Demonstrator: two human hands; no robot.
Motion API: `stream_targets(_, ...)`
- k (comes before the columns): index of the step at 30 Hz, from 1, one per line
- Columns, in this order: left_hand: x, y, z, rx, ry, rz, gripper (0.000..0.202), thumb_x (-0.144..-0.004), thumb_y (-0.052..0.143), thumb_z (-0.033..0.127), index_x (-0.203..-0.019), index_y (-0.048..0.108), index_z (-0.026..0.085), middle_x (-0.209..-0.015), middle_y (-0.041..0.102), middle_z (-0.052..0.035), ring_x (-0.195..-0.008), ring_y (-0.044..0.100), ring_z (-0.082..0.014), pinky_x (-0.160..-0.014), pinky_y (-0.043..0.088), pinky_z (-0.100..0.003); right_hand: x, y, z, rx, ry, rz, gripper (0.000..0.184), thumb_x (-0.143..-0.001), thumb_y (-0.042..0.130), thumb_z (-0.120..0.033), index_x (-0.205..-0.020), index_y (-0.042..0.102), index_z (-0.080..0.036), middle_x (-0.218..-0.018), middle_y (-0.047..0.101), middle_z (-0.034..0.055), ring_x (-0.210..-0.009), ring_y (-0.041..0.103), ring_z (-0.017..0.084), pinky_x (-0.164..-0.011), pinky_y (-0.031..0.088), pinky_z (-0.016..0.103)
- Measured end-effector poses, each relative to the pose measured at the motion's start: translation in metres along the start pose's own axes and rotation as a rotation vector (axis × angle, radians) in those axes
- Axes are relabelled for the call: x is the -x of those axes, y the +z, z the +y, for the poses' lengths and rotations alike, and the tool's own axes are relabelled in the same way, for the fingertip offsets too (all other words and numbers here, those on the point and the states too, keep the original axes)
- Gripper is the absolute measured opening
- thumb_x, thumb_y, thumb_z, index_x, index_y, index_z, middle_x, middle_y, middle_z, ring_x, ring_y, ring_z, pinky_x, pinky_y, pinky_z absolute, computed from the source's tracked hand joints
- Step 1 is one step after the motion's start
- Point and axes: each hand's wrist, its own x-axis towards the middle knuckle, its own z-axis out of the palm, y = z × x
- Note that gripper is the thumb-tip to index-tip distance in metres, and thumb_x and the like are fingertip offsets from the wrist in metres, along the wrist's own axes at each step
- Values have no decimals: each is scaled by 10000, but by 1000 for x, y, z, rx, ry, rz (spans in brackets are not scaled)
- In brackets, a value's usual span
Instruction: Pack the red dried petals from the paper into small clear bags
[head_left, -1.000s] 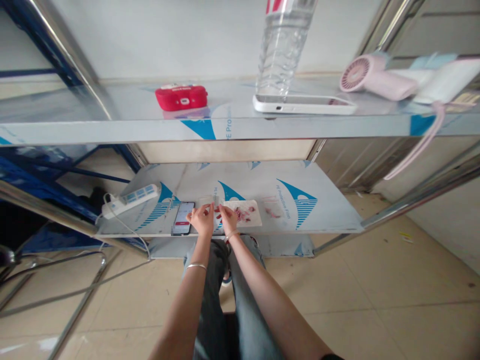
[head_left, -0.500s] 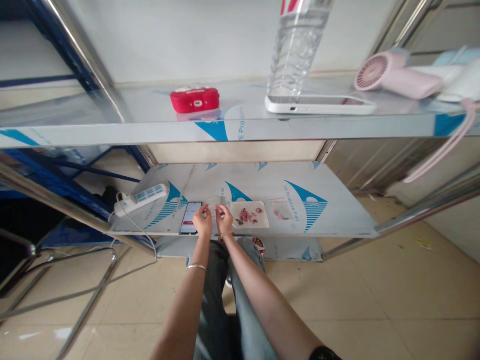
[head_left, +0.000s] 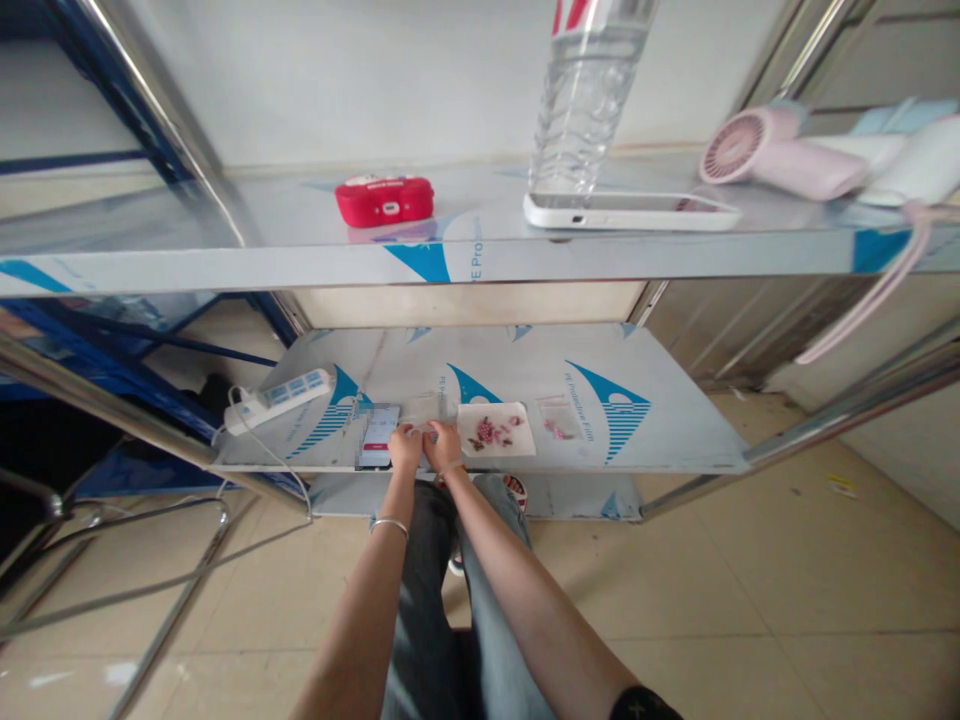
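Over the front of the lower shelf, my left hand [head_left: 406,447] and my right hand [head_left: 443,446] are close together, fingers bent and pinched. Whatever is between the fingertips is too small and blurred to name. Just left of my left hand lies a phone [head_left: 381,432] with its screen lit. To the right of my right hand, a pale sheet [head_left: 517,440] carries a cluster of pink and dark red pieces [head_left: 490,432]. Farther right is a small clear bag [head_left: 556,418] with pink bits in it. Behind my hands lies a faint clear packet [head_left: 421,407].
A white power strip [head_left: 289,397] with a trailing cable lies at the shelf's left. The upper shelf [head_left: 285,255] overhangs the back and holds a red case [head_left: 385,202], a water bottle [head_left: 589,110], a white-edged phone [head_left: 630,213] and a pink hand fan [head_left: 780,155].
My hands have come closer together and slightly nearer to me, with the fingertips now almost meeting. The whole view has shifted a little; the things on the shelves stay in place.
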Motion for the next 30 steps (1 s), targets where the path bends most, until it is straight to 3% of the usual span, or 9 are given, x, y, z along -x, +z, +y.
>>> stream_targets(7, -3, 6, 0, -53, 15, -60, 283, -774, 458, 114, -952, 679, 114, -977, 701, -134, -923, 651, -210, -784, 475, -263, 3, 0, 3, 70, -3, -60, 360, -783, 501, -114, -1126, 609, -136, -1167, 622, 105, -1093, 531, 206, -975, 376, 327)
stream_targets(14, 7, 0, 8, -175, -72, -110, 247, -775, 509, 161, -971, 659, 161, -979, 674, -157, -925, 647, -249, -760, 479, -311, 4, -2, 7, 211, -6, -90, 334, -797, 514, -132, -1119, 601, -132, -1192, 593, 134, -1123, 505, 229, -973, 366, 345)
stream_targets(23, 25, -3, 29, -273, -175, -70, 335, -808, 456, 214, -1081, 649, 212, -1165, 513, -196, -1005, 593, -324, -777, 489, -414, -12, -36, 24, 137, 34, 290, 314, -761, 490, -88, -1041, 631, -110, -1087, 621, 133, -1071, 510, 225, -972, 365, 346)
stream_targets(30, 37, 4, 46, -330, -202, 107, 279, -799, 467, 211, -1010, 649, 225, -1183, 440, -166, -1084, 512, -331, -765, 500, -423, -20, -90, 47, 246, 292, 425, 335, -757, 475, -72, -1049, 630, -119, -1137, 582, 154, -1103, 481, 255, -933, 366, 376)
